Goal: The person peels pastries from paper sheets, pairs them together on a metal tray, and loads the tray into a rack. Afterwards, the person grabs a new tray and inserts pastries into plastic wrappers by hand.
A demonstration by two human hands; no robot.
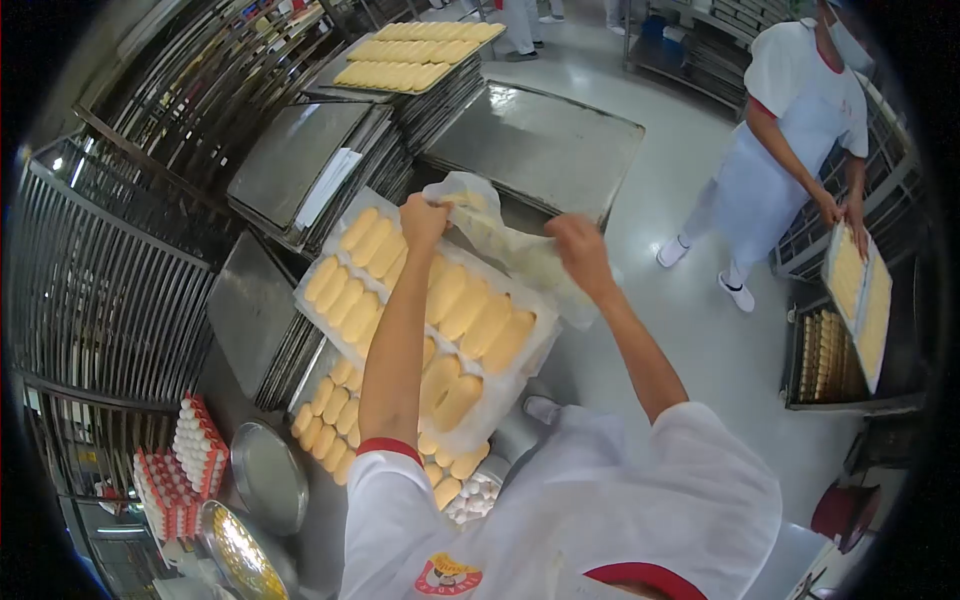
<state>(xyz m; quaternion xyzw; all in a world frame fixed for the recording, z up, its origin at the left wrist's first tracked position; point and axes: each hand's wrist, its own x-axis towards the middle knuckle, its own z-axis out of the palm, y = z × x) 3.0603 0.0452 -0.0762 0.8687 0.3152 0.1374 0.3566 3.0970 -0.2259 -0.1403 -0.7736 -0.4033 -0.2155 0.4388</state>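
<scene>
Gripping crumpled paper (510,245) w/ L hand (425,220) & R hand (582,250), both closed on it, nr pastry rows (468,308).

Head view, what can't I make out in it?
All in the head view:
- Right hand: finger detail, blurred.
- Oblong pastries: some hidden by the left forearm.
- Steel bowl: cut off by the bottom edge.
- People at the back: cut off by the top edge.
</scene>
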